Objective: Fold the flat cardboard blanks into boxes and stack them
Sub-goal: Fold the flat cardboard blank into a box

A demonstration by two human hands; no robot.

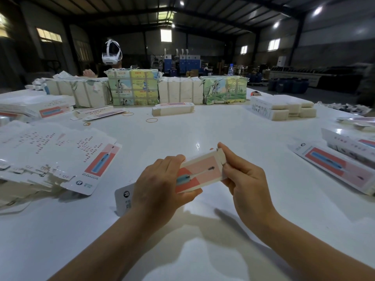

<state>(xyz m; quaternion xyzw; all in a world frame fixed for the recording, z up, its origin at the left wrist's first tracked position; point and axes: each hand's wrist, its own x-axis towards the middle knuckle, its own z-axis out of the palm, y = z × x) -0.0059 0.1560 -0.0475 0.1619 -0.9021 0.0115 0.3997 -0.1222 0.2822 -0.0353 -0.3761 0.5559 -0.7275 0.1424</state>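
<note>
Slim white cardboard box with pink-and-red toothbrush print (199, 173), part folded, held above the white glossy counter (203, 126), near its front edge. Left hand (160, 185) grips the box's left end, thumb beneath, fingers over the top. Right hand (243, 177) pinches the plain end flap (221, 156) (flap bent upward). Fanned heap of flat white printed blanks (50, 157) lies at left. Finished boxes (343, 165) lie at right. Paper-wrapped bundles (134, 88) line the far edge.
</note>
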